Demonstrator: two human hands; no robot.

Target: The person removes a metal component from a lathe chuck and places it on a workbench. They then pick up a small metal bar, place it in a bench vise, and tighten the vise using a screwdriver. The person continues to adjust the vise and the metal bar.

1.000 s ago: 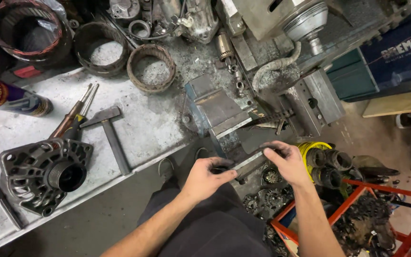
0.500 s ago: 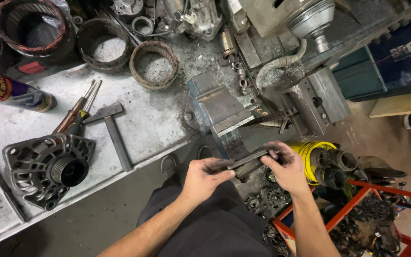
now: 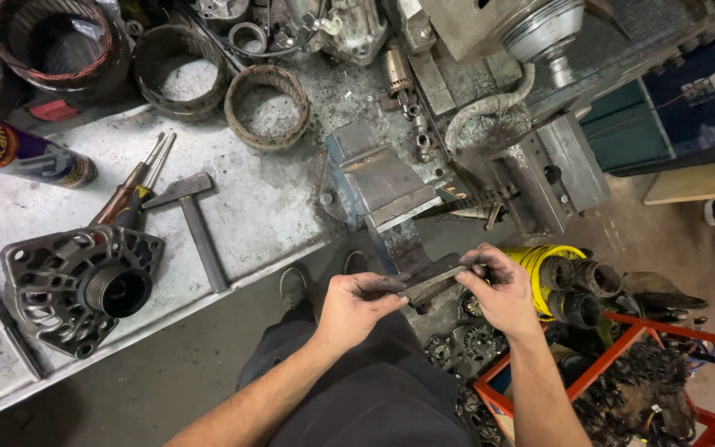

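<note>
My left hand point(image 3: 356, 305) and my right hand point(image 3: 500, 285) both grip a flat dark metal bar point(image 3: 434, 282), one at each end, held level in front of my body. The bar hangs just below a bench vise point(image 3: 382, 184) mounted at the edge of the metal workbench point(image 3: 258, 207). My dark trousers and a shoe point(image 3: 295, 288) show underneath.
On the bench lie an alternator housing point(image 3: 84, 281), a hammer point(image 3: 196, 223), screwdrivers point(image 3: 130, 186), a spray can point(image 3: 22, 153) and several round stator rings point(image 3: 268, 103). A drill press base point(image 3: 539, 165) stands to the right. A red rack point(image 3: 647, 372) of dark parts and a yellow bucket point(image 3: 548, 261) sit on the floor.
Both hands have stayed on the bar and shifted slightly left and down in view. The bar has tilted a little. Nothing on the bench moved.
</note>
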